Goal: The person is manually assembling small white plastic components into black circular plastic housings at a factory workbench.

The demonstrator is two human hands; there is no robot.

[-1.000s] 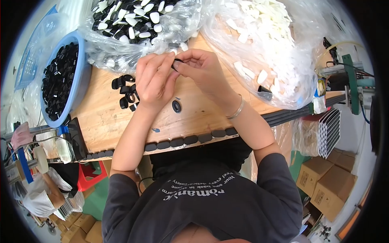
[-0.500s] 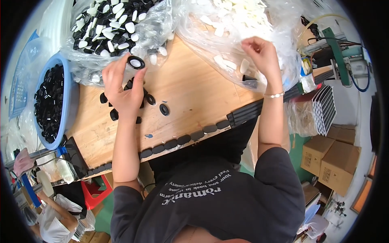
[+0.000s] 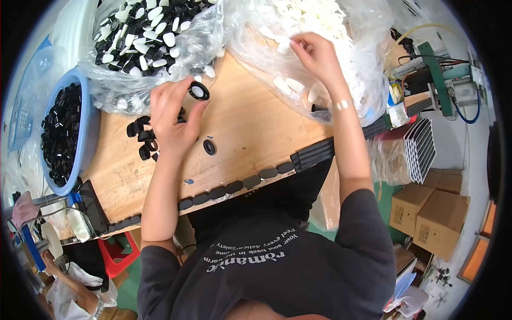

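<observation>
My left hand (image 3: 177, 114) is raised over the table, pinching a black oval ring (image 3: 206, 96) by its edge between thumb and fingers. A white oval piece (image 3: 199, 92) shows inside the ring. Beneath and beside this hand lie several loose black rings (image 3: 144, 136), and a single black oval ring (image 3: 209, 147) lies apart to their right. My right hand (image 3: 320, 57) reaches over the clear plastic bag at the far right, fingers bent and a little apart. Its fingertips are beside a flat white piece (image 3: 283, 47); no piece shows clearly between them.
A plastic bag of mixed black and white pieces (image 3: 141, 45) lies at the far left. Left of it stands a blue basin (image 3: 89, 133) of black parts. White pieces (image 3: 314, 18) heap in the right bag. Dark oval pads (image 3: 234, 186) line the table's front edge. Cardboard boxes (image 3: 440, 224) stand right.
My left hand has moved right and slightly nearer with the ring. My right hand has gone left and farther away toward the white pieces, its fingers reaching out. The view has shifted a little.
</observation>
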